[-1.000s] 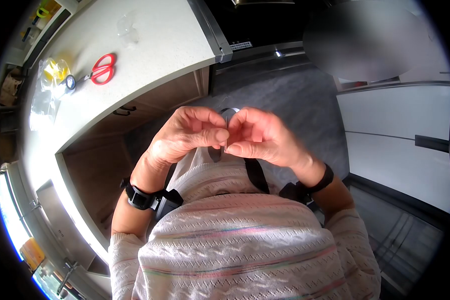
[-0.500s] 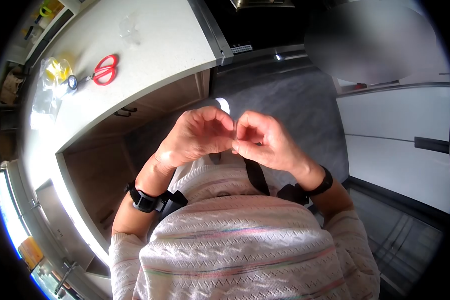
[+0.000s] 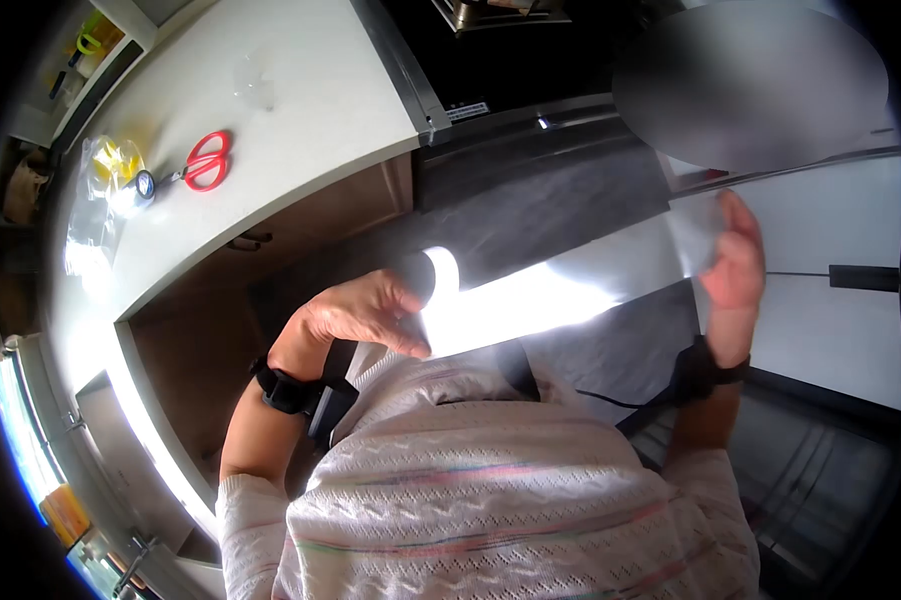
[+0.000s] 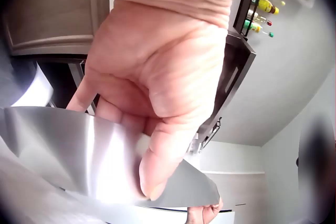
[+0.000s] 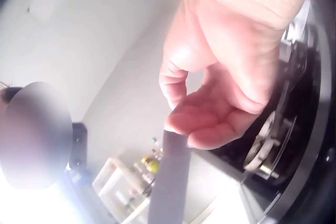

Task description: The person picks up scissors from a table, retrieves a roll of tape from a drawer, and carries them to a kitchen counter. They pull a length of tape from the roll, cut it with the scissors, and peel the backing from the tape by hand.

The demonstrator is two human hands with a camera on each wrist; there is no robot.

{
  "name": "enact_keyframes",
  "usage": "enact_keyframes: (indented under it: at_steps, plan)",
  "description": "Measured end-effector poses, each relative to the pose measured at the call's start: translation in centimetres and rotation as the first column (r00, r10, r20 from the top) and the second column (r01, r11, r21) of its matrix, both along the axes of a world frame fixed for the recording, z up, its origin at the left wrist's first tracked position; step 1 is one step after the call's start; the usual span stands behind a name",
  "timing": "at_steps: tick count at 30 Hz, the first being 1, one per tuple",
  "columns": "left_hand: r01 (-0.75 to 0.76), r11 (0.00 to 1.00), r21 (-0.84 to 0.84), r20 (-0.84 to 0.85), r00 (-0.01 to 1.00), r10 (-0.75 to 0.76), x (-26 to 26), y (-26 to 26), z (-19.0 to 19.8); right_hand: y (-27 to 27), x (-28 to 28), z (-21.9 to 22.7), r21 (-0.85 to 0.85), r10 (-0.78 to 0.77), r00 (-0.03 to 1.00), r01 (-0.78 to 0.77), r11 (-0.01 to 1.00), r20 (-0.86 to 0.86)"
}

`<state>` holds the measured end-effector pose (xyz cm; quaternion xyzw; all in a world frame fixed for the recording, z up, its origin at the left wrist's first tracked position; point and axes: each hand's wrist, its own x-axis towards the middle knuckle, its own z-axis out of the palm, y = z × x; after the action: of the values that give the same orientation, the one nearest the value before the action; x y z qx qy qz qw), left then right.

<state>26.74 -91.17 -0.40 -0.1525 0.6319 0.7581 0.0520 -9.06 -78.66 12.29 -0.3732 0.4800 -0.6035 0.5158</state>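
A wide, shiny silver-grey strip (image 3: 540, 298), like tape or foil, stretches between both hands in the head view. Thumb and fingers of my left hand (image 3: 360, 312) grip its left end, where a bright white curl (image 3: 443, 272) bends up. At the far end on the right, my right hand (image 3: 738, 258) pinches the strip by its edge, higher than the left. In the left wrist view the thumb presses over the strip (image 4: 100, 153), which bows beneath the palm. The right wrist view has the strip (image 5: 170, 182) hanging from the pinched fingertips.
On the white countertop (image 3: 300, 90) to the left lie red-handled scissors (image 3: 208, 162), a small roll (image 3: 144, 185) and a clear plastic bag (image 3: 92, 225) with something yellow in it. A dark stove (image 3: 520, 50) stands ahead, white drawers (image 3: 810, 320) at the right.
The hands were close together, fingertips nearly meeting, with the strip seen edge-on. Now my right hand has swung far out to the right and up, with the strip drawn out flat between them.
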Motion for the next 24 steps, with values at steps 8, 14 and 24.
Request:
enact_keyframes:
  at_steps: [8,14,24]
  plan:
    - [0.07,0.998,-0.001,0.282,0.957,-0.067,3.9,-2.5,1.3,10.0,-13.2,-5.5,-0.001,-0.276,0.96,0.276,0.961,0.055]
    - [0.196,0.958,-0.207,0.496,0.865,-0.069,6.4,-5.9,5.5,18.5,-17.9,-12.4,0.239,-0.569,0.805,0.527,0.816,0.166]
    - [-0.307,0.794,-0.525,0.27,0.824,0.498,11.8,-14.3,10.3,21.7,-15.5,-17.9,0.363,-0.481,0.857,0.395,0.844,0.186]
